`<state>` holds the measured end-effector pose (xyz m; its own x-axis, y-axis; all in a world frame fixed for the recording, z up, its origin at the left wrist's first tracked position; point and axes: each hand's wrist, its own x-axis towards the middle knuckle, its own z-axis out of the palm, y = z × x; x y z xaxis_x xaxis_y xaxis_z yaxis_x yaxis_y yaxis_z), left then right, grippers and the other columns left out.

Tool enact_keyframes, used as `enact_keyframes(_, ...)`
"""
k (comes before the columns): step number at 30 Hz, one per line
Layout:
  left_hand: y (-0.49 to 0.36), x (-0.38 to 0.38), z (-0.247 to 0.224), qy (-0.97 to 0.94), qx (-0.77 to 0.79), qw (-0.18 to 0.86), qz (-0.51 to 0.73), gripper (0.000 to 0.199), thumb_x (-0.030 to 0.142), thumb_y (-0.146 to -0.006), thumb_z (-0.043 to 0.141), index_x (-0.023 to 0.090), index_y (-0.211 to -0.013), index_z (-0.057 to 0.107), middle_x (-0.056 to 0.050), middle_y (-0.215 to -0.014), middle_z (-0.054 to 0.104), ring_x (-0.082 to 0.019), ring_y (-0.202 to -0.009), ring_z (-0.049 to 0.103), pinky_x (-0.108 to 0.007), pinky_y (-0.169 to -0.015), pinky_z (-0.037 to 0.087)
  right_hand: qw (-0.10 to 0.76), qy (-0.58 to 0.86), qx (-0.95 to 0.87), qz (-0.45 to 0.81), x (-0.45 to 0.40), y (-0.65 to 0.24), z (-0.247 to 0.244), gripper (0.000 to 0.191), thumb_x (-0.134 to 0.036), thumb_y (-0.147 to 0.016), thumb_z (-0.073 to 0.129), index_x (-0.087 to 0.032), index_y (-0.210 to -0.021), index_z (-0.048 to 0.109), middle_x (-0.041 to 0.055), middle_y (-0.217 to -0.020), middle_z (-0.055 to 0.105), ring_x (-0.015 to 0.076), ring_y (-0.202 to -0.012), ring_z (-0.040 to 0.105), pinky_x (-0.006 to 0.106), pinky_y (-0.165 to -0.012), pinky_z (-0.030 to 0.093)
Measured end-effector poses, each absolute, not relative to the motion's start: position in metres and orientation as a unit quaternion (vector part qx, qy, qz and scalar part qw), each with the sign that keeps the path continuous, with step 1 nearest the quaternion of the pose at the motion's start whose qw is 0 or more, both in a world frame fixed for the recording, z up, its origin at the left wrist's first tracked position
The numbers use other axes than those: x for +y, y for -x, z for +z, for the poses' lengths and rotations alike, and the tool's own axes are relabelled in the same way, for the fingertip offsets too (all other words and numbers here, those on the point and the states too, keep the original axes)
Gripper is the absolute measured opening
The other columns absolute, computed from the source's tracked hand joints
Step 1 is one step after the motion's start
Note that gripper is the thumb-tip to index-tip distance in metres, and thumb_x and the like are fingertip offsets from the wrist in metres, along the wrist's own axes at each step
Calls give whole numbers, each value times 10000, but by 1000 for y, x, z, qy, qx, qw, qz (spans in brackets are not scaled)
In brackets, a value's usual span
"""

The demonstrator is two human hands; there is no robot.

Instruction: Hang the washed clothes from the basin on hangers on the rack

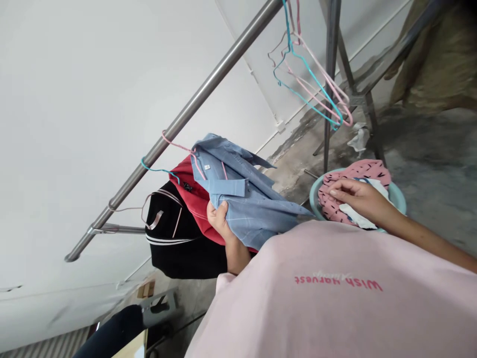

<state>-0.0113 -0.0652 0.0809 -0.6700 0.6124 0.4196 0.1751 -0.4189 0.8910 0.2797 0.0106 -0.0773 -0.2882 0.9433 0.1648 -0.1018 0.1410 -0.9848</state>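
Observation:
My left hand (219, 219) grips the edge of a light blue shirt (242, 199) that hangs on a pink hanger from a steel rail (194, 104). Behind it hang a red garment (192, 199) and a black garment with white stripes (175, 238). My right hand (357, 195) reaches into a pale teal basin (398, 198) on the floor. Its fingers rest on a pink patterned cloth (357, 174) and a white cloth (359, 216), without a clear grip.
Several empty pink and blue wire hangers (313, 84) dangle from the rail near the rack's upright post (330, 74). A white wall stands behind the rack. The concrete floor (428, 164) is stained. An olive cloth (439, 64) hangs at top right.

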Motion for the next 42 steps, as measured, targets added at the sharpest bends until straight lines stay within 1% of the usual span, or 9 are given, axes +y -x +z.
enact_keyframes(8, 50, -81, 65, -378, 537, 13, 754, 233, 310, -665, 672, 164, -822, 585, 44, -700, 525, -95, -612, 494, -245, -625, 401, 427, 404, -559, 585, 9, -282, -60, 511, -675, -732, 687, -168, -756, 629, 34, -712, 583, 152, -664, 523, 316, -648, 435)
enact_keyframes(16, 40, -74, 70, -342, 542, -29, 767, 178, 235, -633, 667, 157, -686, 516, 72, -618, 444, -67, -575, 402, -217, -583, 350, 435, 416, -571, 558, 12, -284, -70, 392, -576, -807, 658, -184, -792, 641, 30, -752, 612, 145, -696, 539, 296, -671, 431)
enact_keyframes(22, 45, -65, 64, -416, 622, -22, 663, 242, 253, -727, 648, 187, -907, 501, 39, -827, 518, -110, -766, 534, -280, -789, 451, 478, 466, -525, 529, 32, -301, -82, 210, -430, -845, 644, -220, -845, 635, 2, -777, 608, 131, -679, 509, 309, -685, 418)
enact_keyframes(25, 42, -69, 61, -449, 633, -127, 618, 456, 235, -749, 601, 219, -1169, 425, -23, -1049, 519, -159, -972, 560, -331, -898, 463, 516, 539, -436, 503, 56, -321, -114, 58, -285, -859, 612, -255, -906, 593, -27, -786, 584, 115, -672, 497, 291, -679, 410)
enact_keyframes(27, 33, -75, 62, -456, 638, -241, 572, 547, 239, -746, 615, 230, -1249, 402, -70, -1170, 475, -202, -1087, 529, -356, -895, 472, 486, 620, -355, 503, 67, -334, -148, 131, -224, -870, 584, -257, -993, 554, -32, -793, 564, 106, -674, 501, 278, -668, 409)
enact_keyframes(30, 12, -86, 65, -532, 570, -342, 524, 336, 225, -764, 661, 219, -1086, 565, -80, -1120, 503, -242, -1089, 528, -389, -886, 475, 402, 701, -284, 516, 68, -350, -202, 289, -186, -877, 578, -219, -1154, 505, -3, -869, 574, 98, -683, 504, 278, -663, 401)
enact_keyframes(33, -7, -87, 66, -739, 486, -193, 425, 173, 112, -838, 597, 234, -953, 639, -36, -958, 608, -196, -933, 604, -363, -876, 478, 336, 719, -271, 545, 58, -356, -244, 367, -203, -858, 623, -171, -1206, 513, 17, -866, 572, 106, -686, 494, 292, -665, 404)
enact_keyframes(37, -15, -60, 51, -857, 489, 78, 142, 242, 158, -937, 521, 238, -1114, 665, -62, -1081, 712, -211, -1012, 651, -360, -886, 479, 284, 709, -284, 580, 58, -353, -276, 333, -195, -804, 691, -157, -1126, 612, 30, -864, 589, 117, -723, 500, 284, -680, 417)
enact_keyframes(42, -6, -36, 21, -830, 540, 131, 43, 252, 211, -965, 488, 192, -1139, 668, -92, -1141, 722, -232, -1089, 653, -369, -916, 474, 272, 688, -311, 596, 84, -339, -288, 331, -199, -770, 718, -168, -1096, 676, 85, -999, 626, 147, -799, 540, 280, -691, 439)
